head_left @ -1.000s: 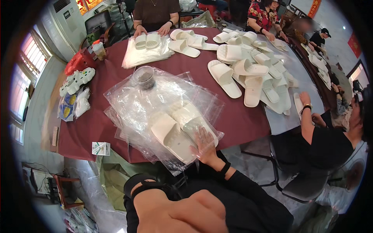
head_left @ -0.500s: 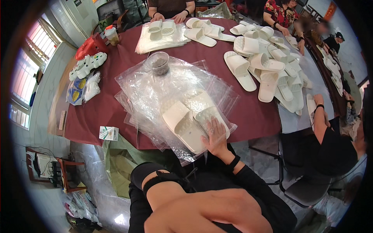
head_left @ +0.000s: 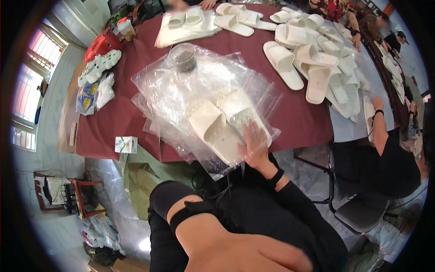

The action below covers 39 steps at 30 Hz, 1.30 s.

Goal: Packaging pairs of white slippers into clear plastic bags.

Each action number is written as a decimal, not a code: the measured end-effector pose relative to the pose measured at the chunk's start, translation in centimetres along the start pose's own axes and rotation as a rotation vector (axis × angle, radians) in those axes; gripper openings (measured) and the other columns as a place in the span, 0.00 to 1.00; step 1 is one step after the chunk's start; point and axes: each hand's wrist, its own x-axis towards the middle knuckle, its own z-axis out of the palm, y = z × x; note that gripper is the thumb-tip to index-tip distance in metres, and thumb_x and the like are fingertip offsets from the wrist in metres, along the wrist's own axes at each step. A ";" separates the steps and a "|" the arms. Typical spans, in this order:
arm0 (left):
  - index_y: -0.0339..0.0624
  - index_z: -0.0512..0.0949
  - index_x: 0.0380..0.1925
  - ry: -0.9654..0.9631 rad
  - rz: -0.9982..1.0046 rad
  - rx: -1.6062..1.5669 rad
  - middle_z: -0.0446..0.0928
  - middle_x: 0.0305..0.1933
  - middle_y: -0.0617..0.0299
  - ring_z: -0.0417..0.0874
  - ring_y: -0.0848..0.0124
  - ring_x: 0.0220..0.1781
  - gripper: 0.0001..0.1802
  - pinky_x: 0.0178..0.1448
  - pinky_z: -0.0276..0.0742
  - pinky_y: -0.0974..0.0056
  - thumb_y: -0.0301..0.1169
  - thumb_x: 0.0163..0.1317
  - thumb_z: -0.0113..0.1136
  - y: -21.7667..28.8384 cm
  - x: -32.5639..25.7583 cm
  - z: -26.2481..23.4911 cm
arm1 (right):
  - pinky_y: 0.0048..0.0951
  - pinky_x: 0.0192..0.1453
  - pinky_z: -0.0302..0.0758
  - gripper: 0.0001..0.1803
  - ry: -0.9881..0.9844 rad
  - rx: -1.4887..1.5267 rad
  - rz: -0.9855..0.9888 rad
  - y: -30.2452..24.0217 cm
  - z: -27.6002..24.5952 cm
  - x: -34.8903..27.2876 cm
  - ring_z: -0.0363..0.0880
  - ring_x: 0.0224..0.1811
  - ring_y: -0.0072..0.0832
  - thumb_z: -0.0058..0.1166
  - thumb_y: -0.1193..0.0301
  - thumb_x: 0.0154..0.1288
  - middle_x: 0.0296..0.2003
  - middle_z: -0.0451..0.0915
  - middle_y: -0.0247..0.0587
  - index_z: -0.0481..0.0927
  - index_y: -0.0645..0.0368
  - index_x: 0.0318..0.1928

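Farthest left of the right hand's grip, a white, holed, clog-like piece (head_left: 99,67) lies on the dark red tablecloth (head_left: 113,113), with a red bag-like thing (head_left: 103,44) just beyond it. Nearer, but well left of the grip, a small white-and-green box (head_left: 126,144) sits at the table's edge. Ahead and to the left, a round clear tub (head_left: 183,58) stands on a heap of clear plastic bags (head_left: 163,86). Immediately left of the grip and under it lies a pair of white slippers (head_left: 217,131), toes away from the person, with clear film over at least the toe ends. Below the grip, close to the camera, the left hand (head_left: 244,251) is blurred and cut off; I cannot tell how its fingers stand. The right hand (head_left: 255,143) lies flat over the right slipper, fingers extended, thumb spread apart, pinching nothing. Right of the grip and farther ahead, more white slippers (head_left: 317,56) lie piled.
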 end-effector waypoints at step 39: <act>0.35 0.69 0.47 0.217 -0.868 2.017 0.70 0.48 0.44 0.72 0.47 0.49 0.25 0.50 0.69 0.49 0.32 0.50 0.64 -1.9 -26.3 -15.1 | 0.41 0.45 0.76 0.23 0.058 0.015 0.066 0.7 -1.1 1.3 0.77 0.44 0.48 0.57 0.68 0.55 0.45 0.76 0.52 0.74 0.58 0.54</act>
